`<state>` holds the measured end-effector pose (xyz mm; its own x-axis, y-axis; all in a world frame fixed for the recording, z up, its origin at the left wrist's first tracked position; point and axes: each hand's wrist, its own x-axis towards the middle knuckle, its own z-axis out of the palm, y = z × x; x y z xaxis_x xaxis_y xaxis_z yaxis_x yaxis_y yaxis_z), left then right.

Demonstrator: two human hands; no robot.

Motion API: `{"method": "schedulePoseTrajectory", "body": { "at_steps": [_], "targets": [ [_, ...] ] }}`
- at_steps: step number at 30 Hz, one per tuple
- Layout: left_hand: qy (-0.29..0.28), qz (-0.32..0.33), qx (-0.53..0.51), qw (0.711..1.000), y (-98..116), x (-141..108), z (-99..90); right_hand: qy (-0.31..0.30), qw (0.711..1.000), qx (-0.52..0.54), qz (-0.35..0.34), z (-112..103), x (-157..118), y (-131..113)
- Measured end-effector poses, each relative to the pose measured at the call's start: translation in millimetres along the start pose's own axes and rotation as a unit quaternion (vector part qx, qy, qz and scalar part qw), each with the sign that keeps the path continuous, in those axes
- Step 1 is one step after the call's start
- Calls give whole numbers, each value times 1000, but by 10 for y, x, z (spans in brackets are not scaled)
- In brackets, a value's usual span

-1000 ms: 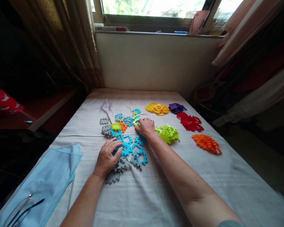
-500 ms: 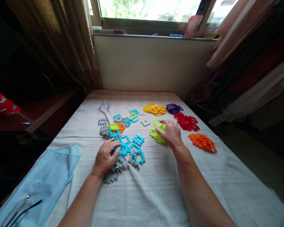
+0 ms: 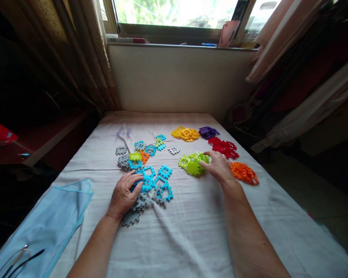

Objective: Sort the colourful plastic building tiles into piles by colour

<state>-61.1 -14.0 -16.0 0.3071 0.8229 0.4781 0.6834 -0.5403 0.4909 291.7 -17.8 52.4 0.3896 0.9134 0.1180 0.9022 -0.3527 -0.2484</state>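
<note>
Flat notched interlocking plastic pieces lie sorted by colour on a white sheet. My left hand (image 3: 125,193) rests, fingers extended, on the left side of the blue pieces (image 3: 148,183), partly covering them. Grey pieces (image 3: 132,217) lie just below it. My right hand (image 3: 219,166) is at the right edge of the lime green pile (image 3: 193,164). Its thumb and fingers are apart and touch or nearly touch the pieces; no piece shows clearly between them. Beyond my left hand is a mixed cluster with an orange piece (image 3: 144,156) and a lime piece (image 3: 135,156).
Yellow (image 3: 185,133), purple (image 3: 208,132), red (image 3: 224,148) and orange piles (image 3: 244,173) line the far and right side. A lone grey piece (image 3: 173,150) lies mid-sheet. Eyeglasses (image 3: 23,262) rest on a light blue cloth (image 3: 52,216) at left.
My right hand has moved right, from above the lime green pile to its right edge. A lime piece near its fingers now lies on the pile. The left hand stays on the blue pieces.
</note>
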Motion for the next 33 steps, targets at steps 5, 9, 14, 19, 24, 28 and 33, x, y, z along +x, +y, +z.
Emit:
{"method": "schedulePoseTrajectory", "body": {
  "at_steps": [5,9,14,19,24,28,33],
  "targets": [
    [1,7,-5,1000,8,1,0,25,1000,-1,-11,-17,-9,-9],
    [8,13,-7,1000,5,1,9,62,997,18,-47,-2,-39,-141],
    [21,21,-8,1000,-17,-14,29,29,985,59,-158,135,-63,-564],
    [26,19,-9,999,-14,-25,34,-34,973,42,-225,368,135,-1078],
    [25,13,-16,999,9,-22,31,-79,970,-40,-227,546,505,-1440],
    [25,7,-20,999,17,-20,31,-120,957,-113,-240,600,715,-1615],
    [21,6,-20,1000,8,-21,21,-153,947,-139,-247,620,784,-1703]
  ]
}}
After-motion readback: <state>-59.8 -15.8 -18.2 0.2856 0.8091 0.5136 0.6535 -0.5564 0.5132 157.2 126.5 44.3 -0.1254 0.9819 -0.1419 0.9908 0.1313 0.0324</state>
